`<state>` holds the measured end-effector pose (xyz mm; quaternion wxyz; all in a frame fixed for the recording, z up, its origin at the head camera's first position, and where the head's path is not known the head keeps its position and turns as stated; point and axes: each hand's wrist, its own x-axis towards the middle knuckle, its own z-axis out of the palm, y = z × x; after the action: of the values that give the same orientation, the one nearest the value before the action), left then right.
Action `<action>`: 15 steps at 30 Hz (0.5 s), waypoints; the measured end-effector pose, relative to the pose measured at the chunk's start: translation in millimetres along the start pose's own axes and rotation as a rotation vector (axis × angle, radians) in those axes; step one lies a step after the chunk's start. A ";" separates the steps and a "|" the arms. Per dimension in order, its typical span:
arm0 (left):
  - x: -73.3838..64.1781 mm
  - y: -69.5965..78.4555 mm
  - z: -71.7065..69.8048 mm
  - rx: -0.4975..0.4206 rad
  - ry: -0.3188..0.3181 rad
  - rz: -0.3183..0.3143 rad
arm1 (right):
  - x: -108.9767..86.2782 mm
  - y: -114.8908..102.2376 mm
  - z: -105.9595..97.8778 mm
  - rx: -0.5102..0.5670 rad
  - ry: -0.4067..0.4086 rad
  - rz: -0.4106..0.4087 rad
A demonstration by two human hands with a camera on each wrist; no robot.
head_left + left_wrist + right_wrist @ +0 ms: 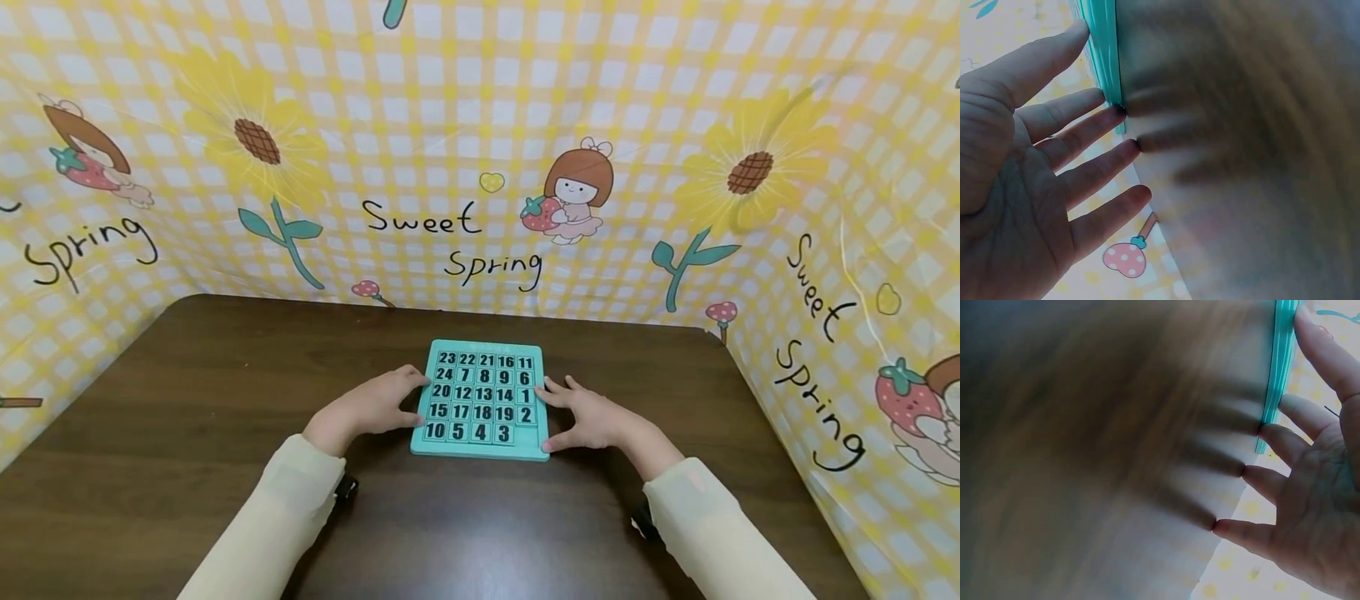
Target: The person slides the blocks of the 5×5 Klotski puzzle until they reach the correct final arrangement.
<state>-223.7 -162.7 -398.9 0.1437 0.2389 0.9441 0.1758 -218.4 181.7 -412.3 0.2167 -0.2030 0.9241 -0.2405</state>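
Note:
A turquoise number sliding puzzle (480, 398) lies flat on the table, black numerals on its square tiles, with a tile-sized gap at its near right corner. My left hand (372, 404) is at the puzzle's left side, thumb and fingertips right at the edge. Opposite it, my right hand (592, 417) has its thumb by the near right corner and its fingertips along the right edge. In the left wrist view the puzzle's side (1105, 44) meets spread, fairly straight fingers (1100, 140). Similarly spread fingers (1285, 444) reach the puzzle's other side (1279, 369) in the right wrist view.
The dark brown wooden table (187, 433) extends around the puzzle. Yellow checked cloth (420, 108) printed with flowers and "Sweet Spring" rises along the back and both sides. Dark wrist devices (345, 489) show under the pale sleeves (288, 492).

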 end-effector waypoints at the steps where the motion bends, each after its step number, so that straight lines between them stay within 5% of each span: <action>1: -0.3 1.0 0.3 0.004 -0.002 0.002 | -1.9 0.1 -0.2 0.003 -0.002 -0.003; 15: -14.6 24.5 9.4 0.006 -0.011 -0.020 | -31.0 4.7 8.6 0.005 0.017 -0.034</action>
<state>-198.2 -147.3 -394.8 0.1498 0.2310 0.9462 0.1701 -189.9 197.3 -412.2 0.2053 -0.2162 0.9217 -0.2481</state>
